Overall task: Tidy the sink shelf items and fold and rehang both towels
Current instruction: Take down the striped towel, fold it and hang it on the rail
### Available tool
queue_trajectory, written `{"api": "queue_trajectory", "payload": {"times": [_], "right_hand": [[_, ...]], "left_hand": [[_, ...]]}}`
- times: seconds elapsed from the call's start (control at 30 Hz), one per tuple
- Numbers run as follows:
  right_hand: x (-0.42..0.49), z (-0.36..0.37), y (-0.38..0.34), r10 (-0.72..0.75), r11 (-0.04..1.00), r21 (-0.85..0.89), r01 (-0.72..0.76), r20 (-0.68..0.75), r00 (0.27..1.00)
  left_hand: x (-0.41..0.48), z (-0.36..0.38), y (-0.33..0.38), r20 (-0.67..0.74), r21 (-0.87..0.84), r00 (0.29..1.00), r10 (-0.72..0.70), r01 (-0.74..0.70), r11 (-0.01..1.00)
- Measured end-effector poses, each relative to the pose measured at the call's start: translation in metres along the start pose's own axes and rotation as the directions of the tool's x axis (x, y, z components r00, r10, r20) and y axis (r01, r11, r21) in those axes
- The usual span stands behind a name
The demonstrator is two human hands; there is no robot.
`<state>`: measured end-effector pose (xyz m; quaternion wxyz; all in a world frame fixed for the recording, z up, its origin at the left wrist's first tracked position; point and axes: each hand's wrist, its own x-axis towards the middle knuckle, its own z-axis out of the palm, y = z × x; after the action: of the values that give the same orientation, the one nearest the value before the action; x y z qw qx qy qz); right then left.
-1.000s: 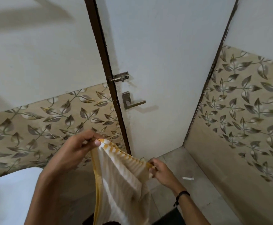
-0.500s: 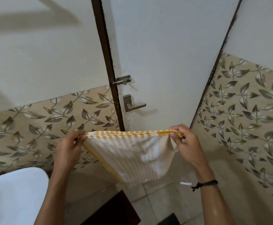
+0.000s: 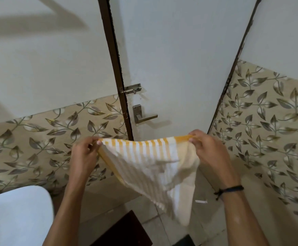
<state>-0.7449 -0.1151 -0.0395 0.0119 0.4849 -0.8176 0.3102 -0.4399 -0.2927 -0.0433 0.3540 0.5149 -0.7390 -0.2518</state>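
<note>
A white towel with yellow stripes (image 3: 150,166) hangs stretched between my two hands in front of the door. My left hand (image 3: 85,153) pinches its upper left corner. My right hand (image 3: 208,150) pinches the upper right corner, and a black cord sits on that wrist. The top edge is taut and level. Below it the cloth sags into a point toward the lower right, blurred at its tip. The sink shelf and the second towel are out of sight.
A white door (image 3: 176,59) with a lever handle (image 3: 144,116) and a bolt latch (image 3: 131,89) stands straight ahead. Leaf-patterned tiles (image 3: 269,121) line both walls. A white fixture (image 3: 15,215) sits lower left; a dark mat (image 3: 125,231) lies on the floor.
My hands moved apart from a bunched towel a second ago and pulled its top edge taut. Since half a second ago the lower cloth has swung to the right.
</note>
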Motion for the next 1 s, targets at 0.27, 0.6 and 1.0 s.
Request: {"api": "queue_trajectory", "payload": {"times": [0.27,0.6,1.0], "right_hand": [[0.001,-0.002,0.009,0.159,0.957,0.255,-0.140,-0.054,0.986],[-0.006,-0.038,0.024,0.035,0.801,0.539,-0.259,0.391,0.920],[-0.020,0.048,-0.064,0.340,0.869,0.415,-0.271,-0.101,0.935]], "left_hand": [[0.001,0.003,0.009,0.082,-0.022,0.992,-0.101,0.103,0.994],[0.000,-0.027,0.002,0.292,-0.318,0.943,-0.161,0.255,0.913],[-0.044,0.046,0.060,0.388,-0.561,0.876,-0.286,0.471,0.681]]}}
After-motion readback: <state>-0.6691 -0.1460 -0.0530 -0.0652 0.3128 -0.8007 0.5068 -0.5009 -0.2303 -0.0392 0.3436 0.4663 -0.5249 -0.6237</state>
